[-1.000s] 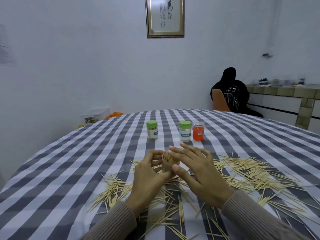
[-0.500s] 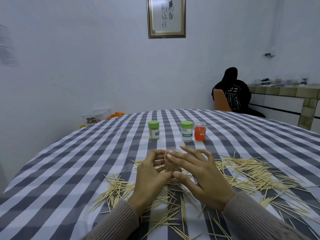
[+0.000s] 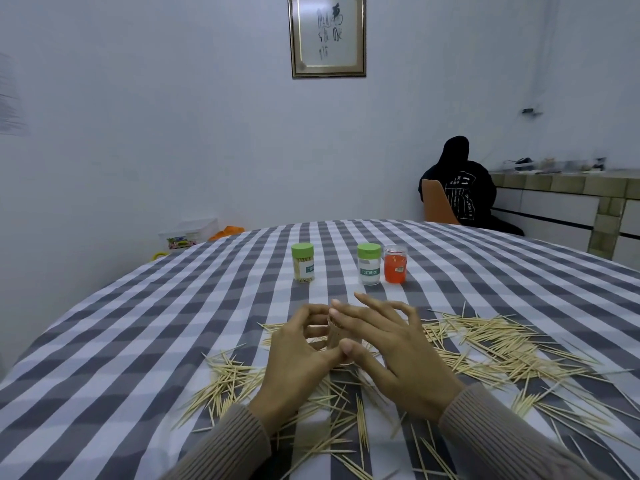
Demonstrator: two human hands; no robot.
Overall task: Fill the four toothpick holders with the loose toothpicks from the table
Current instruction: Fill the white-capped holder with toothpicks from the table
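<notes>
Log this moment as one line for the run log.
left hand + right hand: gripping toothpick bundle | loose toothpicks: scattered on table

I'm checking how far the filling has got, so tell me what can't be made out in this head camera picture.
- Holder between the hands: mostly covered by the left hand and right hand, so its fill level is hidden.
- Orange jar: too small to tell whether it holds toothpicks.
- Label on the left green-lidded jar: turned aside, partly unreadable.
- Loose toothpicks: the pile runs off the bottom and right edges.
</notes>
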